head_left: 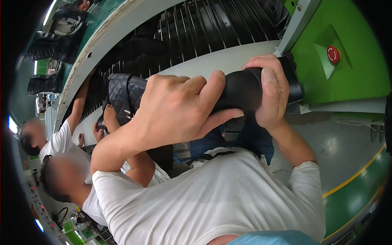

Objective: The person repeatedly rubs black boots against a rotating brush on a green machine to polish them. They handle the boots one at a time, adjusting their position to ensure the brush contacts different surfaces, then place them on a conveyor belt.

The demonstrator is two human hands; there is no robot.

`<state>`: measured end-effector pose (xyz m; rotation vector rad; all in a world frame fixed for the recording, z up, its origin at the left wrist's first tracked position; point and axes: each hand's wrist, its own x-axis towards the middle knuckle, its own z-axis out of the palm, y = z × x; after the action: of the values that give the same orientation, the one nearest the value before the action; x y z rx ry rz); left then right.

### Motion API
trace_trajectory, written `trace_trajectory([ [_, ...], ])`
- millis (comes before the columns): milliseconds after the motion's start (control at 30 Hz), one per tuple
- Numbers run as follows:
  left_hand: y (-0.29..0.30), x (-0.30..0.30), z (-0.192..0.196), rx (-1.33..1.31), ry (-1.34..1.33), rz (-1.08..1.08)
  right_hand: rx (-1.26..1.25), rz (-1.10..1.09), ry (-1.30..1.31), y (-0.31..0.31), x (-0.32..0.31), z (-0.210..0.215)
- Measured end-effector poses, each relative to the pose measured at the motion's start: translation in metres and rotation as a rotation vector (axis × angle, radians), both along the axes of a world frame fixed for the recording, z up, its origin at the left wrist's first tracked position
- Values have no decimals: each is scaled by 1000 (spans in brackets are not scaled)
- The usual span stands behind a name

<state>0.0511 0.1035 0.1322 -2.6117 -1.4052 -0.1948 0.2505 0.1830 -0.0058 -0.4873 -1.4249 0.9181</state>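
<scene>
Left to right, landmark = the rod rack [196,24], thin shiny metal rods over a dark bed. Left of it we see tall black boots [45,83], creased and quilted, beside a teal table [105,17] with a chipped pale rim. Also left of it: two co-workers [96,208] in white shirts, one reaching an arm toward the rods. At its near-left side, a quilted black shaft [122,96], diamond-stitched, with strap and metal buckle; a co-worker's hand [109,117] is right by it. Near side, centre: our black boot [239,92], smooth, rounded, slight sheen. Our left hand hides where shaft and smooth part would meet, so we can't tell if they're one piece. Right of the rack: flat green panel [355,28], domed red button [333,54] in a recess.

Hands, both near side of the rack: left hand [179,104] is back up, fingers curled over the boot, thumb stretched along its lower edge; it grips the boot, fingertips partly hidden. Right hand [271,90] wraps the boot's right end, thumb pressed on top, fingers round the far side.

Room: a pale rail [230,59] edges the rack just beyond our hands. The green panel bounds us on the rack's right; nearer than that, grey floor [326,143] and a curved yellow line [355,173].
</scene>
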Motion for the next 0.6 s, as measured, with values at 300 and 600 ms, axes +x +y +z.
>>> trace_trajectory([
  [300,36,-21,-4,124,-134,-17,116,-52,-198,18,3,9],
  [600,35,-62,-63,332,-582,177,-236,426,-276,-19,-22,-80],
])
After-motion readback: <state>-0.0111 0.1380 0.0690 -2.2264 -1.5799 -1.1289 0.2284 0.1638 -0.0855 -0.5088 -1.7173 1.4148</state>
